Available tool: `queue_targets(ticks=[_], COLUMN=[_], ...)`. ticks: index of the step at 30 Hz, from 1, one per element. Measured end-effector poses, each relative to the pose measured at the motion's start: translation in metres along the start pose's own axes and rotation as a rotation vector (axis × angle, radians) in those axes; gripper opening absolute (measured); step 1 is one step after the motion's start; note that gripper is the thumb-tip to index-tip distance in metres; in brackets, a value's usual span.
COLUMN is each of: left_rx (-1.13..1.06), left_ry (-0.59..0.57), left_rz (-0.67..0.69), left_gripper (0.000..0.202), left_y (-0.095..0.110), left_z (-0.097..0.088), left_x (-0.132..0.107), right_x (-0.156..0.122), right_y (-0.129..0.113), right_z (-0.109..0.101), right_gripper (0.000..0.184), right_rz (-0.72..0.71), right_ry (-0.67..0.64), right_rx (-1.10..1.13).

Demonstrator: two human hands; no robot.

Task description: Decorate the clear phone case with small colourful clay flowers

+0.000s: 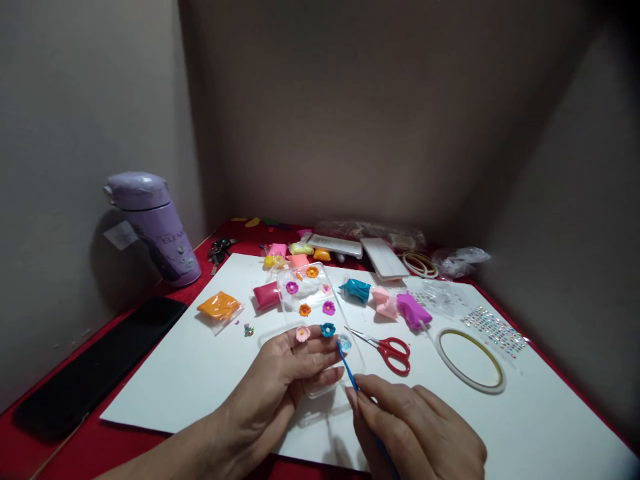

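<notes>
My left hand holds a clear phone case tilted above the white board, its fingers showing at the lower half. Small clay flowers dot the case, among them a pink flower, a teal flower, a purple flower and an orange flower. At the right edge is a pale blue, translucent patch. My right hand pinches a thin blue stick tool, whose tip is at that patch; whether it touches I cannot tell. Red-handled scissors lie just right of the case.
Around the white board lie an orange clay packet, a teal clay packet, a purple clay packet, a tape roll and a rhinestone sheet. A lilac bottle and a black phone stay left.
</notes>
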State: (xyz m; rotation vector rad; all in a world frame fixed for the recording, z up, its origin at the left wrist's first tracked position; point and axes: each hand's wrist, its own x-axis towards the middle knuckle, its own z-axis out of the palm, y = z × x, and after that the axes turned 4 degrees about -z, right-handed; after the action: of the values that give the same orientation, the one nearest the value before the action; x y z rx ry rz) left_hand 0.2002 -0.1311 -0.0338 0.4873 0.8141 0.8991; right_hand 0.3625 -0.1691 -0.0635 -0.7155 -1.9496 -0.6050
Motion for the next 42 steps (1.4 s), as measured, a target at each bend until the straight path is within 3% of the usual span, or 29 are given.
queue_targets(ticks=[10,17,23,42], left_rx=[0.016,0.013,0.018,0.008], left_ry=[-0.037,-0.02,-0.054,-0.023], left_rz=[0.011,-0.005,0.019,0.007], left_gripper=[0.028,0.03,0.028,0.032], left_y=[-0.001,-0.0011,0.0003,-0.0018], left_z=[-0.0017,-0.0012,-0.0006,-0.0034], left_x=[0.0001,-0.0013,-0.0013,-0.0008], right_x=[0.0023,0.0019,0.0067,0.0055], right_y=[-0.0001,-0.0023,-0.0012,-0.0021], right_z=[0.0001,0.0021,0.0003,-0.0006], right_gripper=[0.007,0.004,0.009,0.007], right_rz=[-0.065,-0.017,-0.087,-0.059], right_ry=[-0.024,0.007,-0.001,-0.036], right_rx=[-0.042,-0.046,-0.057,-0.08])
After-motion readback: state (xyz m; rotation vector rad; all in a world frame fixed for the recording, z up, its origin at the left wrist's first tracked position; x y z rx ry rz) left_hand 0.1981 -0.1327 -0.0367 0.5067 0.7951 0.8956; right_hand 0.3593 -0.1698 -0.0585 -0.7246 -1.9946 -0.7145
